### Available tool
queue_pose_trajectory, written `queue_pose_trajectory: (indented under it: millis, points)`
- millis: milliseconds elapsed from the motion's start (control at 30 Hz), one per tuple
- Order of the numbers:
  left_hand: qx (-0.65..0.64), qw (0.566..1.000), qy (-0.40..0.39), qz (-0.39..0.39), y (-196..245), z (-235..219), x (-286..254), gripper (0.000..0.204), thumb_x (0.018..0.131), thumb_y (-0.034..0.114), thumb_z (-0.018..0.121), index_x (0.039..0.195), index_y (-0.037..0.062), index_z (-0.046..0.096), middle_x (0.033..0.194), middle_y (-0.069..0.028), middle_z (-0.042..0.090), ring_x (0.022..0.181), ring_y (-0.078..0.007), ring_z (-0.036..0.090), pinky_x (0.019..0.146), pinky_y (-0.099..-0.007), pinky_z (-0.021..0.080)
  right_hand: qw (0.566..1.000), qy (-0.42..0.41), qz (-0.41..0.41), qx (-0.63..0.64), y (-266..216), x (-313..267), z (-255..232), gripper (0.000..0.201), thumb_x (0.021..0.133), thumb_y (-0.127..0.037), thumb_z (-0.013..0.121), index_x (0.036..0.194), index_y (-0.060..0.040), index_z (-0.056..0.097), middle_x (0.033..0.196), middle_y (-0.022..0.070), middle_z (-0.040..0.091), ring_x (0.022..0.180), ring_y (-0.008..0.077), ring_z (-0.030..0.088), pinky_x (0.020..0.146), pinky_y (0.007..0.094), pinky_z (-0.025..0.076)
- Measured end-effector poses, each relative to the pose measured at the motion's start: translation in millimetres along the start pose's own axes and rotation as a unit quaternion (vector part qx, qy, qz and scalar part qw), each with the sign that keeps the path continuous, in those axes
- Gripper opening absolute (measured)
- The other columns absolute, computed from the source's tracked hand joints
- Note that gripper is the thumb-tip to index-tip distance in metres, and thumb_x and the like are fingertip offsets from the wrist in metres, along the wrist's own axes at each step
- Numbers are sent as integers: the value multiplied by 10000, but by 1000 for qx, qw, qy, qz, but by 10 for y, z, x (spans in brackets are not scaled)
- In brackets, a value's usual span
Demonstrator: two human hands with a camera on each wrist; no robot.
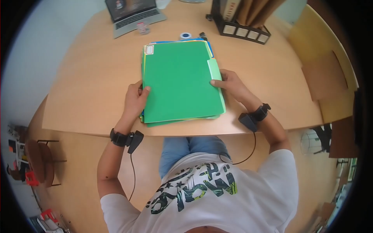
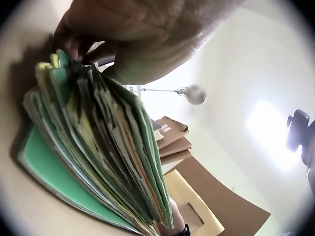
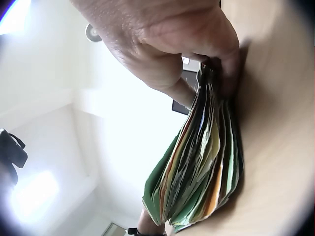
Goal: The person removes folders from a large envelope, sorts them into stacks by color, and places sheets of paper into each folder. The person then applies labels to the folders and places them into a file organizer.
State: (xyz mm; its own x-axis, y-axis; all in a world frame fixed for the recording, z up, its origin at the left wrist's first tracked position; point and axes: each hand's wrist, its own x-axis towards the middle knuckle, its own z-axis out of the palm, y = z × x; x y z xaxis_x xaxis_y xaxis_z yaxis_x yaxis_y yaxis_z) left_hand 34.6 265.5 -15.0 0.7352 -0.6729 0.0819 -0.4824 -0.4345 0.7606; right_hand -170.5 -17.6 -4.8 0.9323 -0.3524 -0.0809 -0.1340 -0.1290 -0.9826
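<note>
A thick stack of file folders [image 1: 180,81] lies near the front of the desk, a green folder on top with a small white label at its upper left corner and a pale tab on its right side. My left hand [image 1: 136,100] grips the stack's left side, thumb over the top folder. On the opposite side my right hand [image 1: 235,86] holds the edge by the pale tab, thumb on top and fingers underneath. Both wrist views show many layered edges, green, yellow and orange; in the left wrist view one green folder [image 2: 64,177] fans out at the bottom.
Behind the stack are a round blue-and-white item [image 1: 185,35] and a small black object [image 1: 203,35]. A laptop [image 1: 136,21] stands at the back left with a small clear box [image 1: 143,28] beside it. A black organizer [image 1: 248,34] holds brown folders at the back right.
</note>
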Motion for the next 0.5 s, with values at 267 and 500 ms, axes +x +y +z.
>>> queue_pose_trajectory:
  millis: [267,500]
  points:
    - [184,943,92,262,816,85,-377,573,832,289,663,1300,21,470,1322,-199,476,1195,-375,460,954,-428,406,992,112,-56,-32,29,-144,-181,517,857,-247,683,1229,68,513,981,86,618,871,127,589,757,259,474]
    - [172,940,-83,284,1071,560,-532,520,751,325,727,1172,53,593,1238,-104,559,1096,-301,519,899,-396,435,986,56,-113,-111,164,-139,-352,273,917,-179,592,1132,-14,628,968,11,617,850,89,558,775,258,465]
